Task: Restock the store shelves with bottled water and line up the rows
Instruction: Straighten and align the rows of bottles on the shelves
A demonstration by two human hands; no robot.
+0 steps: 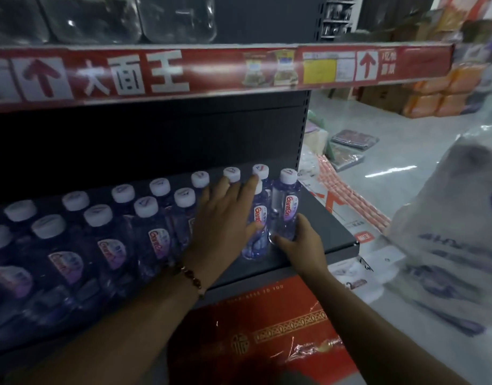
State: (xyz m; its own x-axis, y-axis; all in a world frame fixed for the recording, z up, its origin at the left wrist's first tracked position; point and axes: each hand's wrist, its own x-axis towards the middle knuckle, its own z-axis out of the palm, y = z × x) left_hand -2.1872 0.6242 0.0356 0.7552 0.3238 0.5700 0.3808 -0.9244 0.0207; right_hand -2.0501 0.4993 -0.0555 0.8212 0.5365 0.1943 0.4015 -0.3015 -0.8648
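Two rows of small white-capped water bottles with purple labels stand on the dark shelf. My left hand, with a bead bracelet at the wrist, lies with straight fingers spread against the bottles near the right end, its fingertips at a bottle's cap. My right hand grips the bottom of the rightmost bottle, which stands upright at the end of the front row. Another bottle stands between my two hands.
A red price strip fronts the shelf above, which carries large clear jugs. A red box sits below the shelf. A plastic-wrapped pack stands at the right. Cartons and packaged goods lie on the floor beyond.
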